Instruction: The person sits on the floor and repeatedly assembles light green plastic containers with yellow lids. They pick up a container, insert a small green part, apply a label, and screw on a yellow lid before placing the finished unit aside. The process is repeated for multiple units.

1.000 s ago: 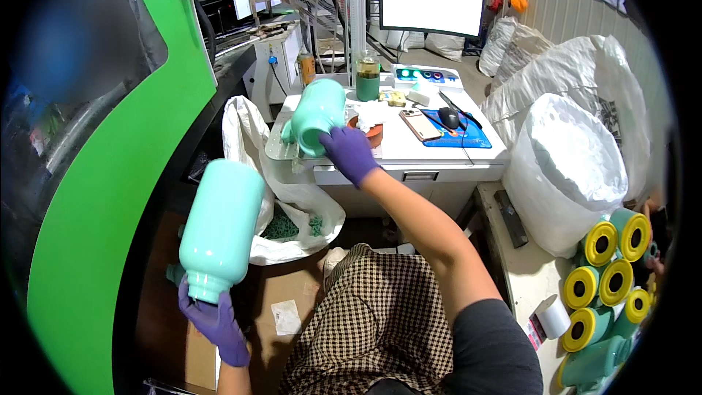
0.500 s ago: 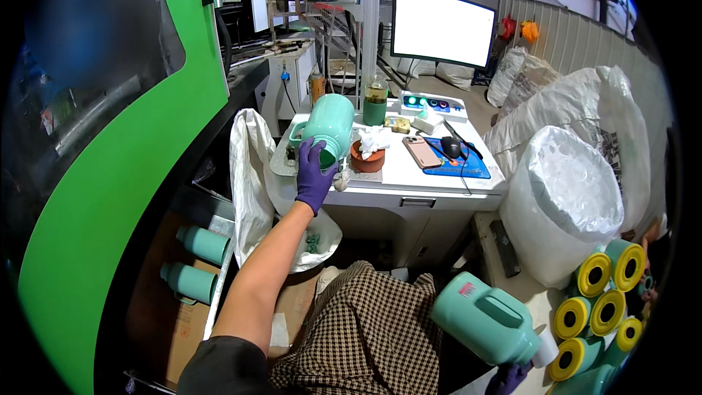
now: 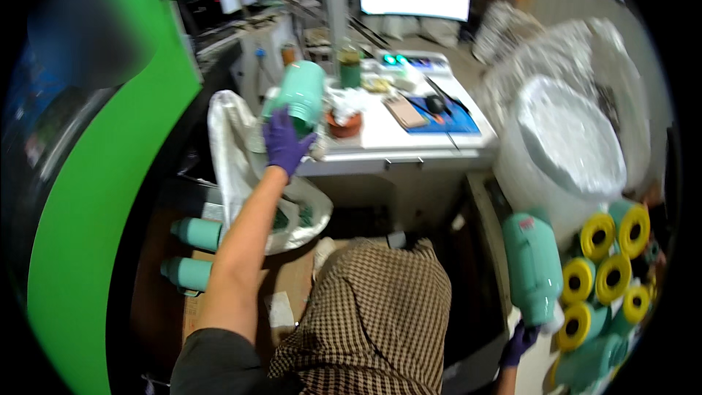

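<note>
My left hand [image 3: 287, 142], in a purple glove, grips a teal jug [image 3: 304, 86] at its open mouth. That jug lies on its side at the left end of the white workbench [image 3: 380, 135], mouth toward me. Low at the right, my right hand [image 3: 519, 344], also gloved in purple, holds a second teal jug [image 3: 531, 267] at its neck end. Its base points away from me, and a white piece [image 3: 553, 320] shows beside the neck. Part of the right fingers is hidden behind this jug. Beside the left jug stands a red-brown round tub [image 3: 344, 126] with crumpled white tissue [image 3: 346, 104] on top.
Several teal jugs with yellow ring-shaped ends [image 3: 613, 278] are stacked at the right. Two more teal jugs [image 3: 194, 274] lie in a box at the left. A white sack [image 3: 232, 128] hangs before the bench; a big plastic-lined bag [image 3: 537, 164] stands right. A phone [image 3: 404, 112] and mouse [image 3: 436, 104] rest on the bench.
The view has tilted down and shifted right. My right hand has swung its jug to the right, closer to the stack, turning it more upright in the picture. My left hand still grips its jug.
</note>
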Demonstrator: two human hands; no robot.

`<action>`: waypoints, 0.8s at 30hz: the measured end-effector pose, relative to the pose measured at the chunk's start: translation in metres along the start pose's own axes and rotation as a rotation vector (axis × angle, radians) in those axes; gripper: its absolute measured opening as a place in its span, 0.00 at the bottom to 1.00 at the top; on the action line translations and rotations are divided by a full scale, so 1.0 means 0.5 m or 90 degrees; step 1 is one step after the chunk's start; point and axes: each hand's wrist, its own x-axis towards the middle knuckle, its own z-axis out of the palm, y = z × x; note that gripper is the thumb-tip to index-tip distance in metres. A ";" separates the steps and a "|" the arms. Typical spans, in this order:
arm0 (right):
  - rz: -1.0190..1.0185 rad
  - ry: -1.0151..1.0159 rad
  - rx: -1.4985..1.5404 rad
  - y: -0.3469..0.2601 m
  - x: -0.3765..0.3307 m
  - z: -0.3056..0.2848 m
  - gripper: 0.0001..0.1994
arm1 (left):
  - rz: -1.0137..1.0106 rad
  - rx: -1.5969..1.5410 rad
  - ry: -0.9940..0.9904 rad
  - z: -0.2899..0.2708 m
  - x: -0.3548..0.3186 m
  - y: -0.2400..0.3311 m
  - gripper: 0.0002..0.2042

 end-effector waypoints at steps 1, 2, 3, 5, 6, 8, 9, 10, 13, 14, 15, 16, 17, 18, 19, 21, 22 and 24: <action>-0.053 -0.006 -0.029 0.041 0.004 -0.025 0.20 | 0.049 0.018 0.061 0.006 -0.018 0.032 0.36; -0.123 -0.074 -0.192 0.070 0.006 -0.059 0.22 | 0.092 -0.019 0.015 -0.038 -0.049 0.083 0.33; -0.209 -0.151 -0.253 0.010 0.022 -0.026 0.22 | 0.134 -0.050 -0.020 -0.087 -0.099 0.112 0.31; -0.358 -0.194 -0.362 -0.049 0.031 0.015 0.20 | 0.111 -0.202 -0.230 -0.096 -0.299 0.045 0.16; -0.348 -0.176 -0.369 -0.026 0.018 -0.007 0.22 | 0.024 -0.282 -0.328 -0.094 -0.379 0.047 0.11; -0.326 -0.284 -0.357 -0.070 0.024 0.015 0.29 | -0.176 -0.173 -0.448 -0.060 -0.613 -0.080 0.14; -0.337 -0.289 -0.340 -0.083 0.031 0.034 0.30 | -0.141 -0.106 -0.503 -0.061 -0.722 -0.121 0.18; -0.339 -0.288 -0.308 -0.096 0.043 0.059 0.30 | -0.030 0.044 -0.884 -0.036 -0.860 -0.222 0.17; -0.389 -0.317 -0.376 -0.149 0.069 0.095 0.28 | -0.187 -0.038 -1.084 -0.108 -0.958 -0.101 0.16; -0.397 -0.323 -0.409 -0.163 0.071 0.096 0.27 | -0.197 -0.053 -1.087 -0.114 -0.950 -0.074 0.16; -0.356 -0.338 -0.422 -0.177 0.069 0.095 0.26 | -0.195 -0.064 -1.085 -0.110 -0.927 -0.052 0.16; -0.289 -0.370 -0.425 -0.201 0.075 0.099 0.25 | -0.198 -0.072 -1.070 -0.110 -0.909 -0.041 0.16; -0.223 -0.402 -0.429 -0.214 0.079 0.106 0.23 | -0.205 -0.078 -1.053 -0.112 -0.890 -0.031 0.16; -0.162 -0.353 -0.418 -0.210 0.060 0.095 0.25 | -0.190 -0.086 -1.038 -0.099 -0.855 -0.025 0.16; -0.112 -0.321 -0.394 -0.196 0.057 0.104 0.28 | -0.198 -0.085 -1.014 -0.095 -0.835 -0.026 0.16; 0.343 -0.166 -0.024 -0.177 0.048 0.131 0.29 | -0.210 -0.084 -0.962 -0.077 -0.790 -0.027 0.16; 0.373 -0.146 -0.044 -0.175 0.055 0.144 0.29 | -0.213 -0.078 -0.937 -0.066 -0.763 -0.032 0.16; 0.324 -0.225 -0.216 -0.176 0.066 0.149 0.29 | -0.205 -0.076 -0.889 -0.029 -0.710 -0.034 0.16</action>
